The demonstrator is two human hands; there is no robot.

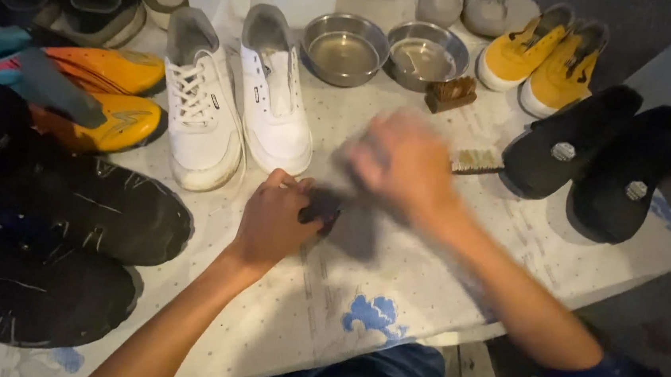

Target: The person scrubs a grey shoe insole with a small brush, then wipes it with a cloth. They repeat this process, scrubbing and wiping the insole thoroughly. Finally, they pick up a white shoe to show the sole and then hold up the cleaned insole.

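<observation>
My left hand point(273, 219) is closed around a small dark object point(323, 208) resting on the white patterned table cover point(391, 296); what it is cannot be made out. My right hand point(401, 166) hovers just above and to the right of it, blurred by motion, and seems to hold a greyish cloth point(348, 151). A pair of white sneakers point(235, 101) stands directly behind my left hand.
Black shoes point(52, 246) and orange shoes point(103, 98) lie at the left. Two metal bowls point(384, 53), a brown brush point(451, 92) and a light-bristled brush point(477, 160) sit behind. Black furry slippers point(593, 157) and yellow sneakers point(541, 57) are at the right.
</observation>
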